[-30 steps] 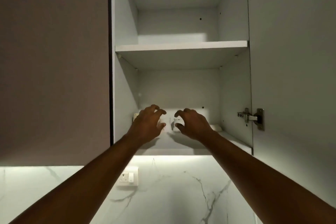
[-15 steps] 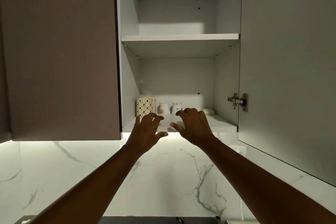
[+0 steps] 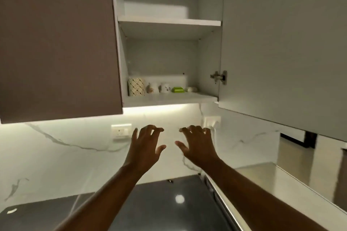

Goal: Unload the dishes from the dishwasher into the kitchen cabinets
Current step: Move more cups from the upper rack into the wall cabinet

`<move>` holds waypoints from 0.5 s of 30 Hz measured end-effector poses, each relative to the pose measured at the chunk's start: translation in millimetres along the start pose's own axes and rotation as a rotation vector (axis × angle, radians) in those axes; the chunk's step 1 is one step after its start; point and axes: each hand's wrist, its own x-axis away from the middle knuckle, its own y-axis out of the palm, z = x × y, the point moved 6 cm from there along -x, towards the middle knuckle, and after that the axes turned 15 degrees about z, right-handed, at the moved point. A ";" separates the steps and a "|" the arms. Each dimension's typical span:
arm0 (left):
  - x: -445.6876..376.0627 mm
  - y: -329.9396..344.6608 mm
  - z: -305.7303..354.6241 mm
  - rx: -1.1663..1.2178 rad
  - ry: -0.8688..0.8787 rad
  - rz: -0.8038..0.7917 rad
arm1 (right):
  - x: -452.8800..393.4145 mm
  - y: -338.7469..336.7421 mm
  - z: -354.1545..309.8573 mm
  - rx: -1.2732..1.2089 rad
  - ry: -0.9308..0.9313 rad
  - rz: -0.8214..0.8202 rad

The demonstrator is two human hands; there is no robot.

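Dishes (image 3: 161, 88) sit on the low shelf (image 3: 169, 97). Your left hand (image 3: 145, 146) and right hand (image 3: 198, 146) hold nothing, fingers (image 3: 195, 129) apart. More may wait.

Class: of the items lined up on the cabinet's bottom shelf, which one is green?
The flat green item, fourth from the left, between a white cup and a small pale dish.

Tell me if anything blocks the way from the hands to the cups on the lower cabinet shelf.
Nothing visible does. The cabinet door is swung open, and both the left hand and right hand are empty below the lower shelf, where the two cups stand uncovered.
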 end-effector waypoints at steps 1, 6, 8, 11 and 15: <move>17.5 2.5 9.5 0.024 -0.016 -0.032 | 19.2 -5.1 0.0 0.018 0.010 -0.058; 92.8 16.6 67.8 0.129 -0.040 -0.218 | 110.8 -53.2 21.9 0.048 0.129 -0.358; 108.1 15.8 90.0 0.145 -0.048 -0.281 | 145.2 -79.9 39.9 0.087 0.158 -0.383; 127.6 11.3 126.1 0.181 -0.035 -0.354 | 198.5 -118.4 70.5 0.121 0.237 -0.483; 160.4 6.6 187.7 0.230 -0.043 -0.454 | 272.2 -186.2 126.9 0.208 0.316 -0.568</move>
